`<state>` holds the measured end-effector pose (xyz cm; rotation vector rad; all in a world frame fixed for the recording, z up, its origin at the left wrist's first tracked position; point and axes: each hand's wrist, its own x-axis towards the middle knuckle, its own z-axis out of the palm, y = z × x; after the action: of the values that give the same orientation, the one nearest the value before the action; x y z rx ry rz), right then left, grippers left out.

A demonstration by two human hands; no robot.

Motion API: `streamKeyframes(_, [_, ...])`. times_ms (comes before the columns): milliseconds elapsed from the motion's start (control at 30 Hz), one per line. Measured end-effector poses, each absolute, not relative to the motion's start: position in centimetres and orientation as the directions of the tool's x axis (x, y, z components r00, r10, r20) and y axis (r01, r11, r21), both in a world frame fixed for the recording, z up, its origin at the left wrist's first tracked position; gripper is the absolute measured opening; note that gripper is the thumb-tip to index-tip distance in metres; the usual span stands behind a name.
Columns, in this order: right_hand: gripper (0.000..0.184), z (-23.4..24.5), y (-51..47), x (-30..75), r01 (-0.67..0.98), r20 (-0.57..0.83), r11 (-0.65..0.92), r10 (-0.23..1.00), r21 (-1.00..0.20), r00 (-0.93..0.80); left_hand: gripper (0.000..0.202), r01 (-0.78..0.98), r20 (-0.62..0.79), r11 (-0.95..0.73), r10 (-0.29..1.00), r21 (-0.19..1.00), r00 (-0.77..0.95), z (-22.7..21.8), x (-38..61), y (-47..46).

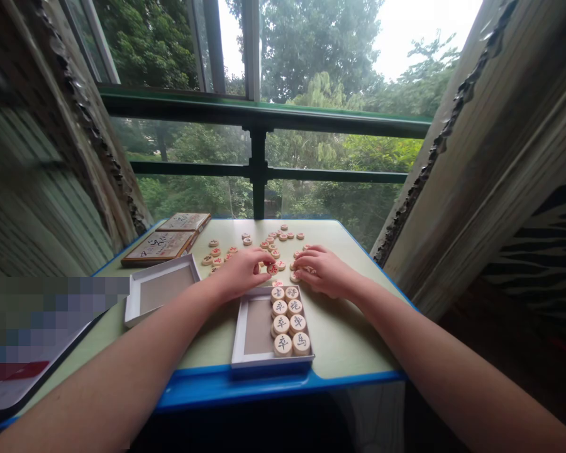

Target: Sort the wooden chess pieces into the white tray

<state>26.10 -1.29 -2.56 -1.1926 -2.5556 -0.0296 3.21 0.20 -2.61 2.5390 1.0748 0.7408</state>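
Note:
My left hand [245, 272] reaches over the table with thumb and forefinger closed on a round wooden Chinese chess piece [272, 268] bearing a red character. My right hand [327, 272] hovers low over a few more pieces at the right, its bent fingers apart; its fingertips partly hide those pieces. Just in front of both hands lies a shallow white box tray [238, 343]. Stacked chess pieces [281, 324] with dark characters fill its right side in two columns. Loose pieces [283, 236], many with red characters, lie scattered beyond the hands.
A second white box part [139, 308] sits left, under my left forearm. Behind it a folded wooden board case [165, 242] lies at the table's far left. The table [353, 343] has a blue edge. Curtains [457, 157] and a green window railing [259, 113] border it.

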Motion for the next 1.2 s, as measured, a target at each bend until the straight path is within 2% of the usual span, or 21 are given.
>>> streamKeyframes(233, [0.027,-2.58,-1.49,26.65,0.682,0.254,0.721,0.688,-0.125,-0.680,0.027,0.609,0.344,-0.673,0.739,0.420,0.579,-2.29,3.15,0.02])
streamKeyframes(400, [0.021,-2.20,-1.51,26.78,0.772,0.303,0.620,0.768,-0.138,-0.563,0.029,0.616,0.343,-0.678,0.735,0.402,0.585,-2.28,3.17,-0.04])
streamKeyframes(667, [0.017,-2.36,-1.55,26.38,0.711,0.323,0.681,0.721,-0.172,-0.613,0.028,0.604,0.355,-0.698,0.716,0.385,0.601,-2.30,3.20,-0.18])
streamKeyframes(967, [0.029,-2.41,-1.48,26.60,0.765,0.304,0.620,0.773,-0.175,-0.557,0.029,0.600,0.368,-0.710,0.704,0.368,0.608,-2.43,3.13,-0.09])
streamKeyframes(1200, [0.032,-2.14,-1.67,26.63,0.764,0.211,0.608,0.793,-0.219,-0.571,0.029,0.608,0.352,-0.705,0.709,0.366,0.611,-2.30,3.14,-0.19])
